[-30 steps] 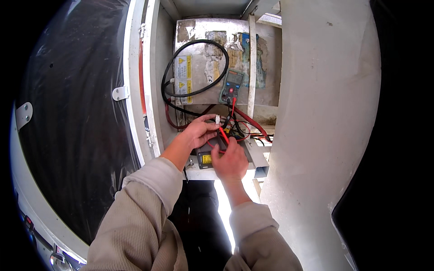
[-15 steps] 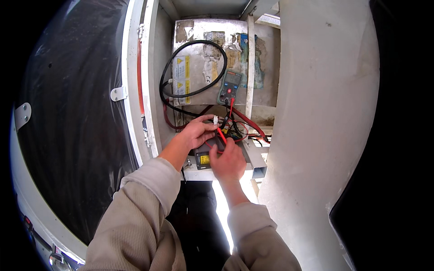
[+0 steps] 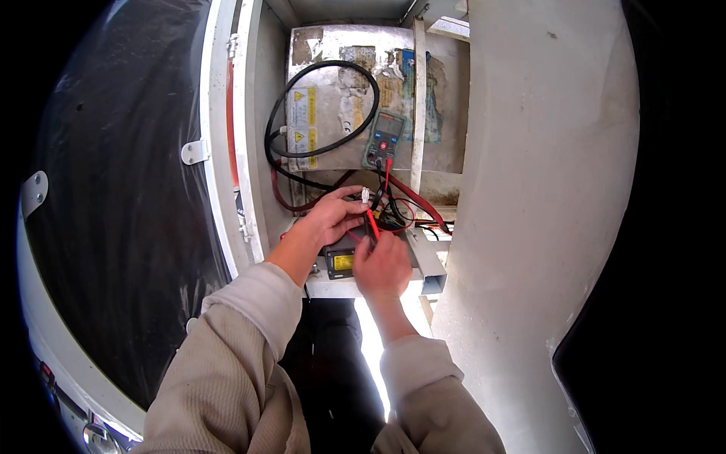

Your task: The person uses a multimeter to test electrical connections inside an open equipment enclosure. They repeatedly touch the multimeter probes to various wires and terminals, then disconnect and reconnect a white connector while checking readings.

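Note:
My left hand pinches a small white plug connector between thumb and fingertips. Close below it, my right hand is closed round a red test probe, with a black probe alongside. Both probes point up at the connector; whether their tips touch its contacts is too small to tell. A multimeter with a grey-green casing leans on the metal box behind, red and black leads plugged into its lower end. Under my hands lies a dark grey box with a yellow label.
A worn metal box fills the recess, with a looped black cable resting against it. Thick red cable and tangled thin wires run behind my hands. A white frame post stands left; a pale panel rises right.
The black probe now shows beside the red one at my right hand's fingers. The connector in my left hand has shifted slightly up and right; the surroundings have moved slightly up in view.

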### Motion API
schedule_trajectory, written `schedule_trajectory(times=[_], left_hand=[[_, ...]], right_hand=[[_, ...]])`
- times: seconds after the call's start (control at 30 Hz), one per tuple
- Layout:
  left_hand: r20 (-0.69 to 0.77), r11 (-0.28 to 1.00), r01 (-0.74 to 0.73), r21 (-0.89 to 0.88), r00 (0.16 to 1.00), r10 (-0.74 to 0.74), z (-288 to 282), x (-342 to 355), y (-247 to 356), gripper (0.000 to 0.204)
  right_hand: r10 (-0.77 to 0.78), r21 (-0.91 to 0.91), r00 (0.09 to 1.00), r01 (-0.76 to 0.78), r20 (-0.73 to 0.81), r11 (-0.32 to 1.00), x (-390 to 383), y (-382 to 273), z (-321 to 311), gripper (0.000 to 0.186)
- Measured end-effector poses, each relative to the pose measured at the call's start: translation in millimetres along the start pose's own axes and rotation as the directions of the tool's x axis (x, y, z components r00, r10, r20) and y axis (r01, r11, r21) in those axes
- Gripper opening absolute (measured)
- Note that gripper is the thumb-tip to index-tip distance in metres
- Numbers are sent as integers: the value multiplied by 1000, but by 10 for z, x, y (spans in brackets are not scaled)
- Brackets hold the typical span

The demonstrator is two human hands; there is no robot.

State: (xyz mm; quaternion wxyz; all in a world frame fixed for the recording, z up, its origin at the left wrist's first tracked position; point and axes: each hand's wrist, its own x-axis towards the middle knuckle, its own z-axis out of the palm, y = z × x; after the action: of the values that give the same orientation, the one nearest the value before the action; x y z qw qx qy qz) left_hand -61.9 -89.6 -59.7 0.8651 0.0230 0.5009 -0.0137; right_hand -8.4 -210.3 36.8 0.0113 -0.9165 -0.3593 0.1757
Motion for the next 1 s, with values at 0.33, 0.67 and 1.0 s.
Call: schedule_trajectory(times=[0.33,0.67,1.0], left_hand=[[8,999,-10,39,1000,10,51,-32,1,46],[-56,998,-18,61,998,21,63,-52,-1,33],[-82,998,-8,57,997,12,96,-42,-22,33]], right_hand=[[112,14,984,-115,141,993,32,-36,-74,28],[94,1,990,-94,107,996,28,-29,-49,28],[72,-18,997,-72,32,997,33,0,-36,27]])
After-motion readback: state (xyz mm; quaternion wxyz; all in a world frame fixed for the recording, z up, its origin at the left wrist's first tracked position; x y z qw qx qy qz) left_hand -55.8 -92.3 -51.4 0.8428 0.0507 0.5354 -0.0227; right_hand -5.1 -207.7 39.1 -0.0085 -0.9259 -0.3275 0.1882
